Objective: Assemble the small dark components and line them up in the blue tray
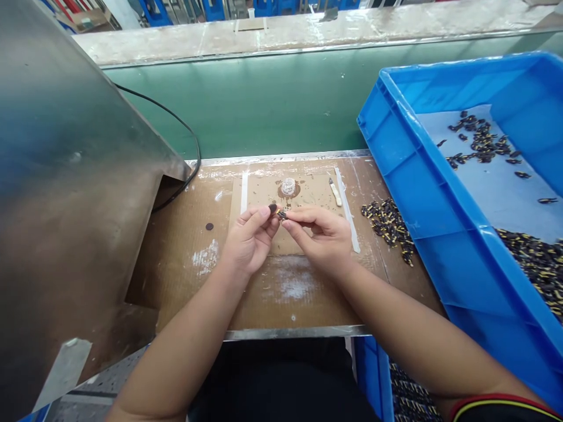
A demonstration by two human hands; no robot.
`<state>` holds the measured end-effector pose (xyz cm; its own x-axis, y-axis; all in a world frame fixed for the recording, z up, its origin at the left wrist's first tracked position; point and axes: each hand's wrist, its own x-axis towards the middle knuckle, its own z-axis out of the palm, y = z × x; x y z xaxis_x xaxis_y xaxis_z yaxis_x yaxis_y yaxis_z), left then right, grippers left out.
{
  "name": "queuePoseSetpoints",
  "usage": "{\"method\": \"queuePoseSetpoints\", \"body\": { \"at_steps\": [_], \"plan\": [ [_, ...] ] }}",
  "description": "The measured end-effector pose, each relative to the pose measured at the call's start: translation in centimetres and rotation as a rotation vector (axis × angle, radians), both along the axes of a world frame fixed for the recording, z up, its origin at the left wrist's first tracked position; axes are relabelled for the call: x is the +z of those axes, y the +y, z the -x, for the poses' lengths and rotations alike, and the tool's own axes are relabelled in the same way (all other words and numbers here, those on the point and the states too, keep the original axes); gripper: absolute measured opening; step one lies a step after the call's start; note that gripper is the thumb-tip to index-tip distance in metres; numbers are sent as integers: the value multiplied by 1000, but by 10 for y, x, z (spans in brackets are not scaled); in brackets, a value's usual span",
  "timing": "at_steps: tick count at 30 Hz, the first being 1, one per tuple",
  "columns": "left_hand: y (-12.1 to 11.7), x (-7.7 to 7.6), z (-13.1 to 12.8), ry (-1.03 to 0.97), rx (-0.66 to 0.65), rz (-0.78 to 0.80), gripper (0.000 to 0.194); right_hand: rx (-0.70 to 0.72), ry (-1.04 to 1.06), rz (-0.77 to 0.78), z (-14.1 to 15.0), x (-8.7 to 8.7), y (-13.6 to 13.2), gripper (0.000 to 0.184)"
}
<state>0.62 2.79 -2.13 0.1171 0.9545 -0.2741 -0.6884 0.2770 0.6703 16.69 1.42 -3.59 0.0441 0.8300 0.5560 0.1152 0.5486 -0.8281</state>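
Between its thumb and fingers my left hand [250,237] pinches a small dark round disc [272,208]. Close beside the disc, my right hand [323,234] grips a small black-and-yellow piece [282,215] by thumb and forefinger; its exact kind is too small to make out. Both hands are over a cardboard sheet [264,190] taped to the bench. Just beyond the fingers stands a small clear jar [288,186] on a wet brown stain. A white-handled pointed tool [335,192] lies at the sheet's right side. Another dark disc [209,227] rests left of my left hand.
A loose pile of black-and-yellow pieces [389,225] lies right of the sheet. Beside it stands a large blue crate [444,187] holding many more. A metal housing [88,193] with a black cable [193,135] rises at left. A green panel [272,111] borders the back.
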Motion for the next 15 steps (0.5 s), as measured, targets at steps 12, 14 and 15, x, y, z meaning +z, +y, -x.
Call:
{"method": "queuePoseSetpoints", "body": {
  "at_steps": [12,14,15],
  "plan": [
    [-1,-2,-3,67,-20,-109,22,-45,-70,-51,-2,6,0,15],
    [-2,-2,-4,78,-28,-123,21,-46,-75,-48,-2,6,0,15],
    [-2,-2,-4,83,-30,-129,21,-47,-81,-48,-2,6,0,14]
  ]
}}
